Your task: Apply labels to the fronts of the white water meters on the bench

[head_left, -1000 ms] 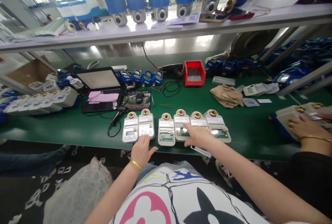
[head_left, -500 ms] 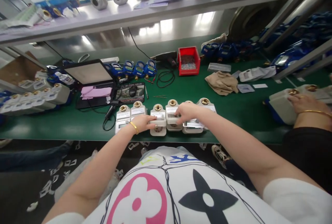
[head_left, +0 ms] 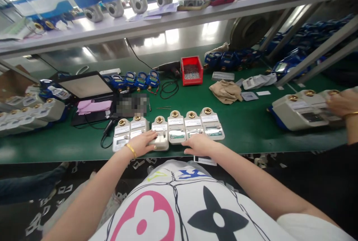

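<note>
Several white meters with brass fittings stand in a row along the near table edge. My left hand [head_left: 142, 144] lies over the lower part of a white meter [head_left: 160, 125], fingers and thumb apart, partly covering its window. Beside it stands another white meter [head_left: 176, 127] with a greenish window. My right hand [head_left: 200, 145] is in front of the row, fingers stretched, overlapping the lower part of a further meter [head_left: 192, 121]. Below that hand, past the table edge, is a thin white frame-like piece [head_left: 205, 160] with a dark strip; whether it touches the hand I cannot tell.
Behind the row are a laptop [head_left: 86, 86] with a pink cloth [head_left: 93, 107], a red bin [head_left: 191, 81] of small parts, a beige cloth [head_left: 226, 92] and blue meters [head_left: 142, 79]. At right, another person's hand [head_left: 342, 103] is over white meters [head_left: 300, 112]. A shelf [head_left: 156, 23] spans above.
My right hand has come off the neighbouring meter and moved toward me. The thin white piece has gone from over the meters to below the table edge. The view has shifted right.
</note>
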A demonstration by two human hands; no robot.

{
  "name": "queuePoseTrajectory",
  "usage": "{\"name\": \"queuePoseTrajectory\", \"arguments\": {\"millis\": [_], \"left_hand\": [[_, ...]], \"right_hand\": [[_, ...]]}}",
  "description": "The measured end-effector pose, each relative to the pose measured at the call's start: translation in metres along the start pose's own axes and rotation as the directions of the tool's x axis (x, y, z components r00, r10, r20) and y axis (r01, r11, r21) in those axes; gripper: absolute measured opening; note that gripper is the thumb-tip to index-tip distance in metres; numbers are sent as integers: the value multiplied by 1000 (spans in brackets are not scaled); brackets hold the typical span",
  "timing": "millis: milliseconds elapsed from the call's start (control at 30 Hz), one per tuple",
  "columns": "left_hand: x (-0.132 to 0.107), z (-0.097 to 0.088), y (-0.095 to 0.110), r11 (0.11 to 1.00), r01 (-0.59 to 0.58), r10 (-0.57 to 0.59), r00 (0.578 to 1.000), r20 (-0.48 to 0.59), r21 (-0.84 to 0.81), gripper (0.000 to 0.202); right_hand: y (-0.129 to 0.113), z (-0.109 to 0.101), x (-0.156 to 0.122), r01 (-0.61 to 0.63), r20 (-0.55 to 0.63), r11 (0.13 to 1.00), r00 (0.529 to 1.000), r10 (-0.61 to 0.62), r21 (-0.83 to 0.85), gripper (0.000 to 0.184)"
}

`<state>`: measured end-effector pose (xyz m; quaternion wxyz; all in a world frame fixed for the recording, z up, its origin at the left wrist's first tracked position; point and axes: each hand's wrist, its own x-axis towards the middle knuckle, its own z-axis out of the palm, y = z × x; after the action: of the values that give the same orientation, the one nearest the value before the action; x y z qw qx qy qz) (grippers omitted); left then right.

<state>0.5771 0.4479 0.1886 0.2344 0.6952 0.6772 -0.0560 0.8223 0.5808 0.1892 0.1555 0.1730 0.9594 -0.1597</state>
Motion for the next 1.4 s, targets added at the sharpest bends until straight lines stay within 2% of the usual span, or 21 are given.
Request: {"name": "queuePoseTrajectory", "arguments": {"millis": [67,133,167,233,300,367,433,500,567,667,767,833,900,933,1033,1133,1200,1267,1333,1400], "left_hand": [[-9,20,8,992,-12,22,997,-76,124,55],[-11,34,17,983,7,35,973,-230,183,44],[-8,37,22,982,12,50,947,-318,190,39],[6,37,39,982,-22,104,889,-446,185,34],[29,33,60,979,-101,176,854,-489,176,42],[55,27,83,969,-189,241,866,-438,158,62],[79,21,101,965,-231,260,903,-343,124,72],[97,14,109,970,-222,240,932,-272,95,59],[109,4,108,979,-188,201,949,-243,75,43],[118,-12,100,984,-170,178,966,-189,61,35],[122,-21,96,985,-164,170,974,-147,56,36],[122,-21,97,986,-159,164,977,-139,49,38],[121,-19,99,985,-166,170,976,-135,41,40],[120,-18,100,985,-170,174,975,-135,38,40],[119,-17,101,983,-183,185,974,-134,33,41],[118,-19,100,981,-191,193,973,-126,29,41],[118,-19,99,981,-192,194,973,-122,27,41],[118,-19,98,981,-190,192,974,-120,26,41],[118,-18,98,982,-185,187,975,-120,28,41],[118,-19,97,983,-181,184,975,-121,33,41]], "right_hand": [[13,10,-20,-119,-100,992,987,123,41,36],[28,18,-33,-298,-183,953,935,304,59,52],[35,21,-36,-356,-194,933,913,358,47,64],[45,26,-35,-369,-171,929,915,366,12,82],[50,29,-30,-330,-150,944,933,326,-5,87],[54,26,-25,-301,-152,954,942,299,9,82],[60,19,-20,-279,-170,959,944,283,46,71],[69,7,-16,-260,-196,959,940,278,115,57],[82,-7,-13,-247,-214,948,934,288,199,42],[100,-22,-16,-259,-228,919,915,332,299,34],[111,-20,-33,-330,-266,876,862,432,353,43],[115,-7,-47,-404,-258,867,839,478,292,69],[116,10,-57,-452,-200,877,856,478,162,97],[116,18,-60,-456,-167,883,868,468,106,104],[117,33,-59,-410,-137,911,901,412,46,101],[123,27,-55,-351,-164,935,920,355,55,90],[131,16,-55,-315,-159,941,930,332,122,85],[143,4,-55,-281,-120,920,939,322,275,78],[155,-4,-54,-265,-78,840,937,340,474,69],[164,-6,-52,-227,-86,729,927,366,646,58]]}}
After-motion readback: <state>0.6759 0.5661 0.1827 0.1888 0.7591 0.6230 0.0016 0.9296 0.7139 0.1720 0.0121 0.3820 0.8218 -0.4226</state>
